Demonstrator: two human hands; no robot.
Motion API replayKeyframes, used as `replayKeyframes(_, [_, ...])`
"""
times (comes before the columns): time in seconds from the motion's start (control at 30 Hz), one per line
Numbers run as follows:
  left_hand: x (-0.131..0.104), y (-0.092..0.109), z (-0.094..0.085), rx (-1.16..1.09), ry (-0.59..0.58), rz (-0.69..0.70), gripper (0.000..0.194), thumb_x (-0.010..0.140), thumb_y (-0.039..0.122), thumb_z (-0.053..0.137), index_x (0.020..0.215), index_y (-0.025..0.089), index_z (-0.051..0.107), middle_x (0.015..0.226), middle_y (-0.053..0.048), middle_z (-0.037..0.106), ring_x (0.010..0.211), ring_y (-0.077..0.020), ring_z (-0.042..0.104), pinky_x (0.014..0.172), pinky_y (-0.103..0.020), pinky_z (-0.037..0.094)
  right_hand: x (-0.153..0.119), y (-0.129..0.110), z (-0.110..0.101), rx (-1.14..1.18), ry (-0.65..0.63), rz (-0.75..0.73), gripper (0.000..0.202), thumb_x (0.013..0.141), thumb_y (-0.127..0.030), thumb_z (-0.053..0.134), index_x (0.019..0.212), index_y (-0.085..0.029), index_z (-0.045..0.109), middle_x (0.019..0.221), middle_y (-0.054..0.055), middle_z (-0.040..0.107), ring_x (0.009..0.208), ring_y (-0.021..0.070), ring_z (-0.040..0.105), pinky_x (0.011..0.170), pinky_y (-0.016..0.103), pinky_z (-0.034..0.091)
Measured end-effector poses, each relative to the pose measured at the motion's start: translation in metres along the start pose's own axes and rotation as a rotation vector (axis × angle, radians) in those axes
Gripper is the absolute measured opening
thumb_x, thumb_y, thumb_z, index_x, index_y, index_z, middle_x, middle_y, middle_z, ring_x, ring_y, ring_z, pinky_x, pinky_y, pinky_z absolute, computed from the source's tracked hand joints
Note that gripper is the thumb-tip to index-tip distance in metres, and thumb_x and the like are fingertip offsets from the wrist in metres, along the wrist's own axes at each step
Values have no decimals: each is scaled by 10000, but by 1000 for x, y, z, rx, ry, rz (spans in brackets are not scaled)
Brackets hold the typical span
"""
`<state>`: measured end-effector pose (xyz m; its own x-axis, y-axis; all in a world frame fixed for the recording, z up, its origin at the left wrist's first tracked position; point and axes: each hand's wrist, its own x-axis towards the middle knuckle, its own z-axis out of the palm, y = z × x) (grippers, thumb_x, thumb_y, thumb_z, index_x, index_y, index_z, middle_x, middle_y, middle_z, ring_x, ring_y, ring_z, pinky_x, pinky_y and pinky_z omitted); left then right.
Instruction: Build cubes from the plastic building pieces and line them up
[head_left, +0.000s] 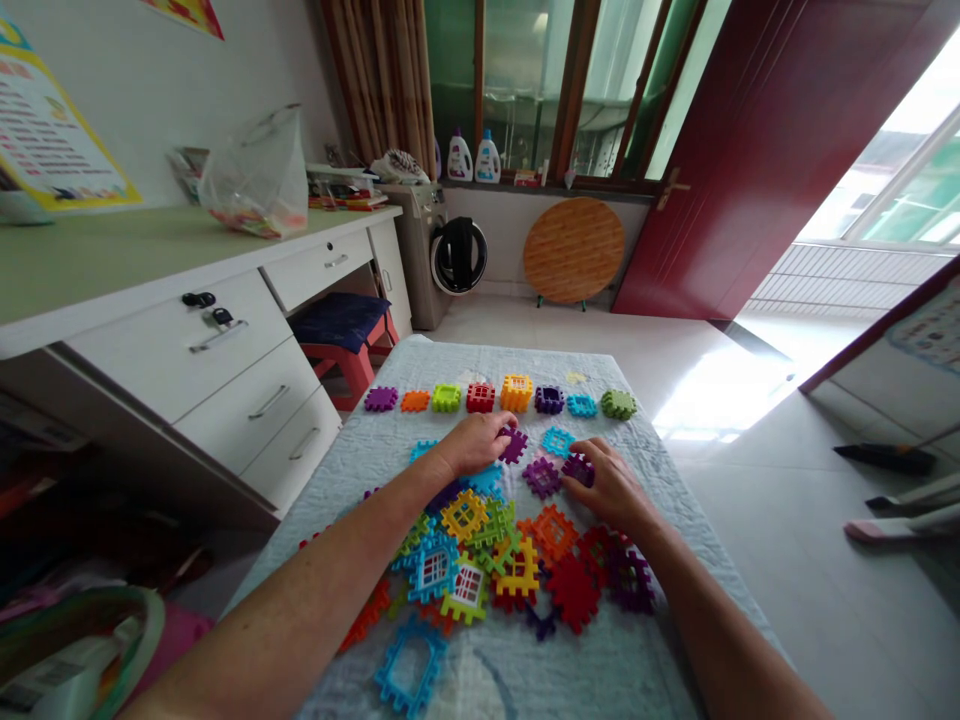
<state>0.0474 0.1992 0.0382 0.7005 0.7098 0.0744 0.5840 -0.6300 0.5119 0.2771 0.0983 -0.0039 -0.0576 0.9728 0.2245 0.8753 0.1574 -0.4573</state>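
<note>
1. Here, our left hand point(476, 443) pinches a purple tile point(514, 446) by its left side, thumb and fingertips drawn close together.
2. Our right hand point(611, 484) is curled, its thumb and fingers a little apart, with a dark purple tile point(578, 468) gripped between them.
3. Between our hands lie a purple window piece point(541, 478), just beside the right thumb, and a blue frame point(558, 442) farther off.
4. Beyond them we see a yellow stack point(517, 393) within a row sorted by colour; nearer us, a mixed pile point(493, 528) covers the cloth point(600, 665).
</note>
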Motion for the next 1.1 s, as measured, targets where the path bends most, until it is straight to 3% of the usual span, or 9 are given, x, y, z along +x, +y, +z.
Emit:
replayKeyframes(0.1, [2, -9, 5, -10, 28, -29, 364, 809, 172, 471, 1158, 159, 573, 1044, -78, 681, 927, -193, 630, 847, -287, 458, 1, -4, 1, 74, 13, -61, 382, 772, -326, 617, 1122, -206, 523, 1070, 69, 547, 967, 214, 560, 870, 368, 440])
replayKeyframes(0.3, [0, -17, 9, 218, 144, -31, 363, 779, 158, 519, 1132, 121, 593, 1183, -130, 592, 1115, -255, 534, 1006, -371, 382, 1, -4, 3, 126, 37, -131, 408, 776, -274, 602, 1164, -211, 495, 1153, 94, 536, 1029, 230, 556, 885, 387, 449])
replayKeyframes(0.47, [-1, -14, 9, 244, 63, 29, 428, 752, 231, 593, 1167, 130, 560, 1226, -115, 568, 1155, -249, 505, 1034, -349, 364, 0, -1, 1, 95, 30, -127, 421, 720, -164, 547, 1140, -199, 527, 1070, 83, 577, 1023, 240, 536, 912, 417, 426])
replayKeyframes(0.63, [3, -10, 14, 304, -55, 23, 470, 708, 202, 605, 1173, 166, 542, 1248, -93, 565, 1173, -242, 499, 1014, -328, 383, 0, 0, 3, 59, -42, -144, 427, 688, -200, 588, 1114, -192, 569, 1046, 88, 587, 1013, 257, 523, 906, 431, 422])
replayKeyframes(0.77, [11, -6, 17, 376, -155, -16, 414, 696, 199, 602, 1109, 209, 577, 1164, -72, 615, 1098, -238, 554, 947, -324, 426, 1, -2, 2, 94, -30, -155, 325, 715, -204, 569, 1036, -196, 614, 1027, 77, 604, 984, 229, 552, 893, 390, 429])
replayKeyframes(0.9, [21, -8, 19, 421, -157, -39, 404, 663, 263, 630, 1062, 202, 618, 1088, -91, 634, 1004, -264, 596, 866, -342, 463, 3, -6, -4, 166, -13, -51, 193, 785, -254, 516, 917, -190, 642, 852, 40, 643, 763, 168, 594, 711, 292, 458])
replayKeyframes(1.0, [23, -10, 19, 455, -138, -48, 369, 646, 329, 637, 990, 196, 661, 1020, -102, 637, 953, -283, 602, 830, -363, 469, 4, -4, -5, 187, 26, 82, 209, 828, -293, 457, 849, -192, 639, 676, 4, 625, 615, 145, 565, 615, 266, 427])
replayKeyframes(1.1, [19, -12, 17, 472, -97, -40, 417, 643, 402, 632, 1006, 200, 668, 1005, -102, 628, 948, -291, 593, 860, -393, 450, 4, 2, -2, 215, 68, 178, 241, 838, -318, 438, 932, -201, 627, 602, -22, 604, 569, 146, 560, 586, 260, 412])
